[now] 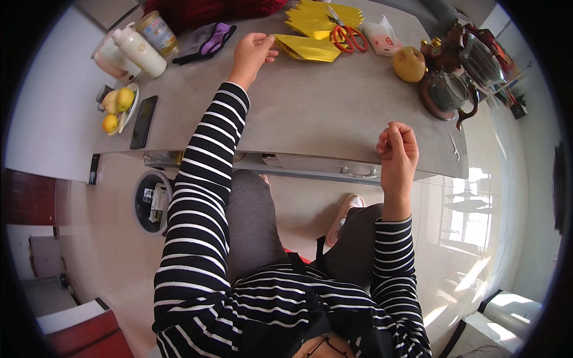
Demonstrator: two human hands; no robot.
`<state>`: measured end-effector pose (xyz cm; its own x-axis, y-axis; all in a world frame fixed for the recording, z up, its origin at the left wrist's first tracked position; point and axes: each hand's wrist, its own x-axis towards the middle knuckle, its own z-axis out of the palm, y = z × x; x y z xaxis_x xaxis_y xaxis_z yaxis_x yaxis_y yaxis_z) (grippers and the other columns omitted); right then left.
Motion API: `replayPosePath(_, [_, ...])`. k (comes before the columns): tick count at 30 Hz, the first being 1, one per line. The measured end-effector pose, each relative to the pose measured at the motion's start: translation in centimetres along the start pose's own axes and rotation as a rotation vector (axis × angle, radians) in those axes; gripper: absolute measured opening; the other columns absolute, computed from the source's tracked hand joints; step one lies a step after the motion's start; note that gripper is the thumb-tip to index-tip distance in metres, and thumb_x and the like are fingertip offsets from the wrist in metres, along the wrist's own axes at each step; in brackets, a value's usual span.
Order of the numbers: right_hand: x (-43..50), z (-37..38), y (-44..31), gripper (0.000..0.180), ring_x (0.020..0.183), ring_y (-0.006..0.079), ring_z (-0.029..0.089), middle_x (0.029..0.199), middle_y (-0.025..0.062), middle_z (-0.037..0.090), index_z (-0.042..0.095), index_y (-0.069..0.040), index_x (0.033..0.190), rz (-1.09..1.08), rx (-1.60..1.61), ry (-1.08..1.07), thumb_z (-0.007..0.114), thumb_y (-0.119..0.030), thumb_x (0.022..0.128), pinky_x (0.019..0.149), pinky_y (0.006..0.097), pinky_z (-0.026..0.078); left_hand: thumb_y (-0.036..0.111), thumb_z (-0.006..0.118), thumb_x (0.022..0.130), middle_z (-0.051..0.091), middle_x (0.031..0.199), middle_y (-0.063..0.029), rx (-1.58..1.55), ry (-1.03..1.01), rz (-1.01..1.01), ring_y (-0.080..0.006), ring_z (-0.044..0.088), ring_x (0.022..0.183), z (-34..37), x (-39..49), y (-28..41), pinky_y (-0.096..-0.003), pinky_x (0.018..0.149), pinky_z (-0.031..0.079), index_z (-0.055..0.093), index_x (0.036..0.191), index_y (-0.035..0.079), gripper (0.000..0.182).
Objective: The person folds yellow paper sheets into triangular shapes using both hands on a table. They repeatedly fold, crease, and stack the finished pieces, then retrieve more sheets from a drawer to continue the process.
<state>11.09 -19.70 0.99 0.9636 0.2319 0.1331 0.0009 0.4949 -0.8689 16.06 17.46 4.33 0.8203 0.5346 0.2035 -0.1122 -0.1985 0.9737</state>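
At the far side of the grey table (313, 107), the thumb and fingertips of my left hand (251, 57) meet the left tip of a folded gold foil paper (311, 48). Behind that piece lies a fanned stack of gold paper (309, 18) with jagged, pointed edges. Scissors with red handles (348, 38) rest on the stack, blades pointing away from me. Over the table's near edge hovers my right hand (398, 150), fingers curled and thumb against the index finger. I see nothing in it.
Left: a fruit plate (134, 105), black phone (144, 121), white bottle (142, 51), jar (157, 32) and purple-black item (215, 40). Right: a tissue pack (382, 38), a large round fruit (408, 64), a glass pot (447, 91) and a small wrench-shaped item (454, 147). A bin (138, 192) stands below.
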Motion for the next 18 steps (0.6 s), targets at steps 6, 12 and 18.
replayPosePath(6, [0.0,-0.6,0.5,0.013,0.074,0.0081,0.055,0.088,0.0024,0.067,0.065,-0.004,0.109,-0.04,-0.12,-0.051,0.065,-0.017,0.106,0.066,0.0224,0.045,0.014,0.061,0.105,0.076,0.114,-0.0157,0.014,-0.012,0.256,-0.0198,0.076,0.093,-6.1,-6.7,0.6,-0.0276,0.073,0.059,0.064,0.126,-0.005,0.028])
replayPosePath(12, [0.3,-1.0,0.8,0.014,0.077,0.0094,0.058,0.089,0.0047,0.068,0.067,-0.002,0.113,-0.072,-0.166,-0.086,0.065,-0.014,0.106,0.07,0.0235,0.047,0.012,0.059,0.107,0.077,0.11,-0.0142,0.143,0.401,0.345,-0.0179,0.075,0.093,-17.1,-18.3,-0.2,-0.0268,0.074,0.057,0.066,0.124,-0.003,0.024])
replayPosePath(18, [0.4,-1.1,1.3,0.014,0.077,0.0096,0.058,0.09,0.0046,0.068,0.067,-0.002,0.112,-0.128,-0.273,-0.064,0.066,-0.014,0.105,0.07,0.0235,0.046,0.012,0.058,0.108,0.077,0.107,-0.011,0.199,0.803,0.076,-0.0137,0.072,0.087,-22.3,-30.1,-9.2,-0.0243,0.073,0.054,0.068,0.123,0.0,0.022])
